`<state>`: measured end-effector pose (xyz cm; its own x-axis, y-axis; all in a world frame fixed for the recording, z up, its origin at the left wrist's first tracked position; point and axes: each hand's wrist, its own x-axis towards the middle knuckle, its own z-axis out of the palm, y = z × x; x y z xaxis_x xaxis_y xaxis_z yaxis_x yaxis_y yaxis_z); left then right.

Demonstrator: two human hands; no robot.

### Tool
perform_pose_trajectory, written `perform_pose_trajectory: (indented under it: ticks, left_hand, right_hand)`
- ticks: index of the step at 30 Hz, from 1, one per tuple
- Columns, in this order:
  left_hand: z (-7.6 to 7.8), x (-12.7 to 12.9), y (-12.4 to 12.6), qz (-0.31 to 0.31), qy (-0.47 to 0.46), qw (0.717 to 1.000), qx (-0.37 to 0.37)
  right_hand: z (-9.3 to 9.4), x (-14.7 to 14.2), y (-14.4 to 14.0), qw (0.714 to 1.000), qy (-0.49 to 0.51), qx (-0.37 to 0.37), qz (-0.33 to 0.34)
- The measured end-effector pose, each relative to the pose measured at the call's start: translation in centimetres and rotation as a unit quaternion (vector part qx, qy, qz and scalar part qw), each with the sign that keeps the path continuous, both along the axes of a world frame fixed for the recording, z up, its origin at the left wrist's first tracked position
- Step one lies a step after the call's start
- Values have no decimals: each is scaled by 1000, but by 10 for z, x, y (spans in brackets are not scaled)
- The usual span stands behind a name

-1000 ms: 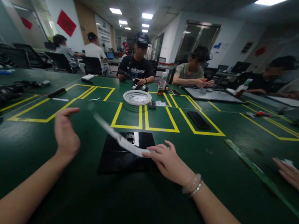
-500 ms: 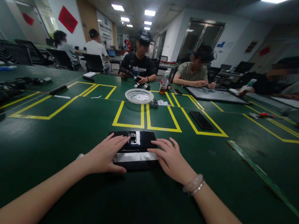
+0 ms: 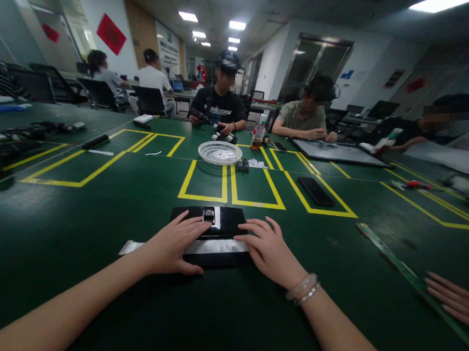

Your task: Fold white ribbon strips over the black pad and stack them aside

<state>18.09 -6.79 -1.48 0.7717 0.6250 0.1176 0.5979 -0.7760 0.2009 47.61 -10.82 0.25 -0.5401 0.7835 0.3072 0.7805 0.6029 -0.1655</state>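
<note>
A flat black panel (image 3: 225, 223) lies on the green table (image 3: 102, 215) in front of me, with a small black part (image 3: 209, 215) on its top. A grey-white strip (image 3: 217, 246) lies across the panel's near edge, and its left end (image 3: 130, 247) sticks out onto the table. My left hand (image 3: 171, 247) rests flat on the strip and the panel's left side, fingers spread. My right hand (image 3: 267, 247) rests flat on the strip's right end, fingers apart. A bracelet sits on my right wrist.
Yellow taped boxes mark the table. Beyond the panel are a white round fan grille (image 3: 220, 152), a dark phone (image 3: 315, 190) and a long green strip (image 3: 399, 266). Another person's fingers (image 3: 460, 304) lie at the right edge. Several people sit across the table.
A second ago my right hand held the strip up in the air and my left hand was raised. Both hands have since come down flat on the strip over the panel.
</note>
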Motion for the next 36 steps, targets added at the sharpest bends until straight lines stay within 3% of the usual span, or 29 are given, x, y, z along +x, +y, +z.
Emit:
perform_pose_trajectory:
  ticks: [7, 12, 16, 19, 24, 28, 31, 36]
  left_hand:
    - [11, -3, -1, 2, -19, 1000, 15]
    - [14, -31, 20, 96, -14, 993, 67]
    - [11, -73, 46, 203, -10, 970, 136]
    - [7, -117, 64, 301, -27, 942, 143]
    - [-8, -194, 79, 441, -111, 863, 219]
    - [-26, -241, 76, 453, -144, 824, 309]
    - [-39, -265, 74, 471, -143, 803, 336]
    - [-51, -284, 81, 465, -141, 805, 341]
  right_hand:
    - [4, 0, -1, 1000, 7, 11, -9]
    - [4, 1, -1, 1000, 1, 15, -10]
    - [3, 3, -1, 1000, -3, 11, -12]
    - [3, 4, -1, 1000, -9, 8, -10]
    - [3, 4, -2, 1000, -12, 4, -10]
    - [3, 4, -2, 1000, -18, 8, -6]
    - [3, 4, -2, 1000, -18, 6, -8]
    - [3, 4, -3, 1000, -19, 7, -9]
